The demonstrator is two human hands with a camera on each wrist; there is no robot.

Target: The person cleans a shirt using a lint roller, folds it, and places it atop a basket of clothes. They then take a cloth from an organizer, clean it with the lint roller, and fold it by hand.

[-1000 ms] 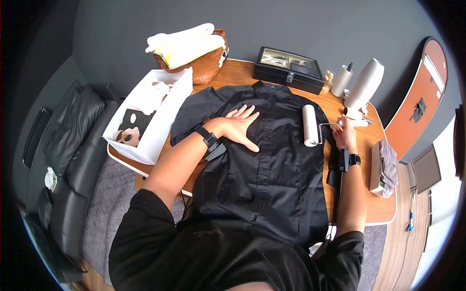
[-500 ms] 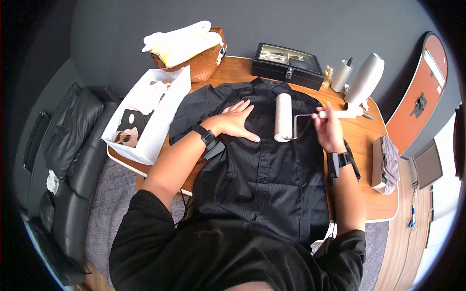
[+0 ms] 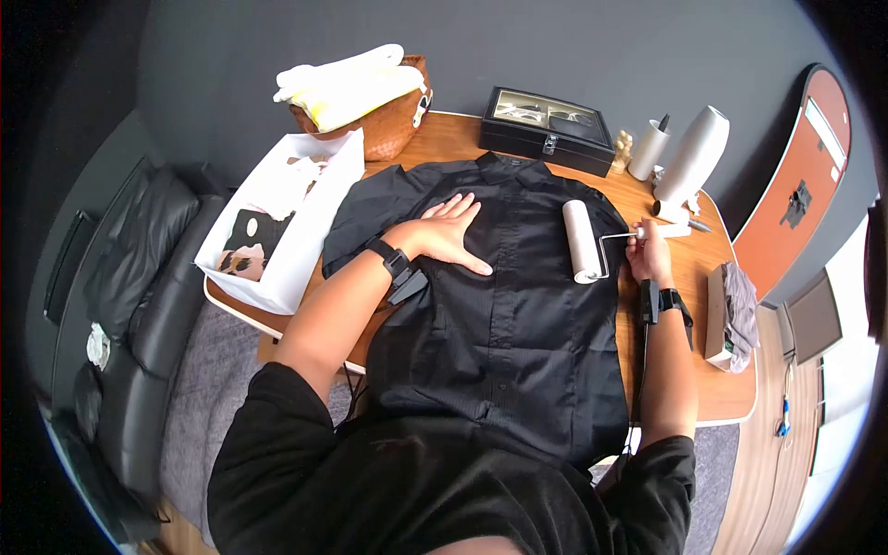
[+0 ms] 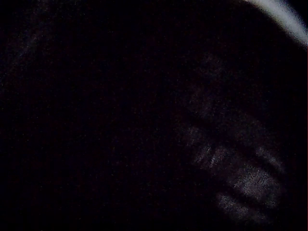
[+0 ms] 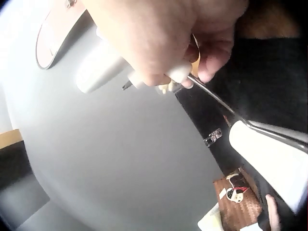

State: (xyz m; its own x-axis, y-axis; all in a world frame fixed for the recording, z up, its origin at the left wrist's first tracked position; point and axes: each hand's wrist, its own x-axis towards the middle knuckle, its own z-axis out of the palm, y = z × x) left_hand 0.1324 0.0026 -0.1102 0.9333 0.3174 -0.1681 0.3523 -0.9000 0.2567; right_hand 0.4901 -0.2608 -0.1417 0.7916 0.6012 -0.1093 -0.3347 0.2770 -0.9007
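Observation:
A black button-up shirt (image 3: 546, 305) lies spread front up on the wooden table, collar at the far side. My left hand (image 3: 444, 242) rests on its left half, fingers spread and thumb pointing toward the button placket. The left wrist view is almost black, with only faint finger shapes. My right hand (image 3: 652, 254) grips the handle of a white lint roller (image 3: 581, 242) beside the shirt's right edge. The roller's white cylinder overlaps the right chest of the shirt in the head view. In the right wrist view, a thin metal rod (image 5: 216, 97) runs from the handle to the cylinder.
Left of the shirt stands a white box (image 3: 319, 217) with folded clothes. Behind are a brown woven basket (image 3: 398, 125) with a towel on top and a black glasses case (image 3: 546, 153). A white bottle-shaped object (image 3: 694, 157) and a small box of cloth (image 3: 731, 314) stand at right.
The lint roller went left toward the placket half a second ago and has since come back right with my right hand. My left hand has stayed nearly in place on the shirt.

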